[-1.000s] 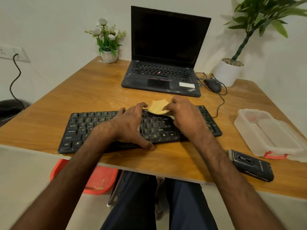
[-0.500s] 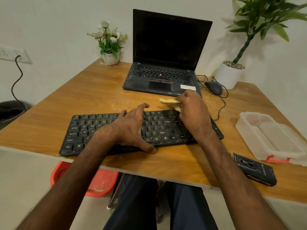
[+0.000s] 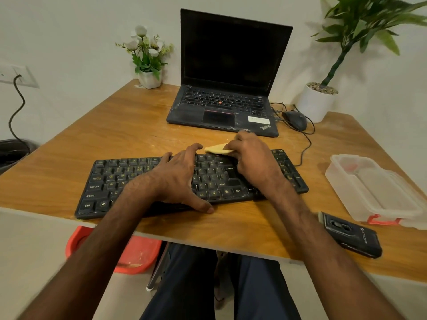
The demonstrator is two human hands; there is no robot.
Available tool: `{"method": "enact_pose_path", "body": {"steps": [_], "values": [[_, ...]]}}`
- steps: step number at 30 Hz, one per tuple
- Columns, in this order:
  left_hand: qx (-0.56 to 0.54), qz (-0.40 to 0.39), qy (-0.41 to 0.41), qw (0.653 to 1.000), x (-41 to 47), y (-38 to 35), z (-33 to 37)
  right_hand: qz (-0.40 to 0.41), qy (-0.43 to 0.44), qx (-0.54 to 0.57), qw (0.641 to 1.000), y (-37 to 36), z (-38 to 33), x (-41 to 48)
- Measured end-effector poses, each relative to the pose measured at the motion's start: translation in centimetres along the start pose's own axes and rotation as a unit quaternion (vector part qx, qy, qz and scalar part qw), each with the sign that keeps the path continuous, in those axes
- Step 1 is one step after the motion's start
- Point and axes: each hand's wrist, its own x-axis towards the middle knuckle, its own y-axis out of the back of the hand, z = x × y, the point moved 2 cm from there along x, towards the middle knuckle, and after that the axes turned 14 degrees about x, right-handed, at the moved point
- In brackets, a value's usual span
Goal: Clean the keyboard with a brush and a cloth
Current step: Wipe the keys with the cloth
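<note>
A black keyboard [image 3: 120, 181] lies near the front edge of the wooden table [image 3: 115, 132]. My left hand [image 3: 180, 179] rests spread over the keyboard's middle, its thumb on the front edge. My right hand [image 3: 251, 158] grips a small yellow cloth [image 3: 216, 148] at the keyboard's far edge, right of centre; most of the cloth is hidden under the fingers. A black-handled brush [image 3: 351, 234] lies on the table to the right, its bristle end pointing left.
A dusty black laptop [image 3: 221, 107] stands open behind the keyboard, with a corded mouse [image 3: 295, 120] to its right. A clear plastic box [image 3: 374, 190] sits at the right. Two white plant pots [image 3: 150, 79] [image 3: 315, 105] stand at the back. A red bin [image 3: 138, 252] is under the table.
My right hand has slid the yellow cloth from the keys up to the keyboard's far edge. My left hand has stayed in place on the keyboard.
</note>
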Motion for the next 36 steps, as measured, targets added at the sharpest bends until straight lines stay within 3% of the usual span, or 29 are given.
{"method": "enact_pose_path", "body": {"steps": [3, 8, 11, 13, 17, 24, 28, 33, 36], "values": [[0.008, -0.004, 0.004, 1.000, 0.1, 0.0, 0.1, -0.006, 0.012, 0.002, 1.000, -0.1, -1.6, -2.1], [0.021, -0.018, 0.008, 1.000, 0.1, 0.0, 0.1, -0.051, -0.045, 0.053, 0.996, 1.5, -2.4, -4.6], [0.021, -0.018, 0.007, 1.000, -0.1, 0.1, 0.1, 0.043, -0.082, 0.070, 0.993, 3.4, -1.4, -3.7], [0.023, -0.017, 0.004, 1.000, -0.2, 0.2, 0.1, 0.095, -0.071, 0.046, 0.992, 3.5, -1.3, -3.3], [0.030, -0.019, 0.004, 0.999, 0.0, 0.1, 0.1, 0.030, -0.021, 0.049, 0.998, 0.3, -2.9, -5.4], [0.019, -0.019, -0.001, 1.000, -0.2, 0.0, 0.5, 0.030, -0.012, 0.047, 0.998, 0.2, -2.6, -7.9], [0.019, -0.014, -0.008, 1.000, -0.2, 0.0, 0.4, 0.069, -0.002, 0.043, 0.997, 0.7, -3.3, -7.4], [0.024, -0.009, -0.017, 1.000, -0.3, 0.0, 0.5, -0.004, 0.027, 0.011, 1.000, -0.4, -6.4, -7.7], [0.020, -0.009, -0.018, 1.000, -0.3, -0.1, 0.3, 0.045, 0.057, 0.020, 0.997, -0.6, -5.8, -9.2]]}}
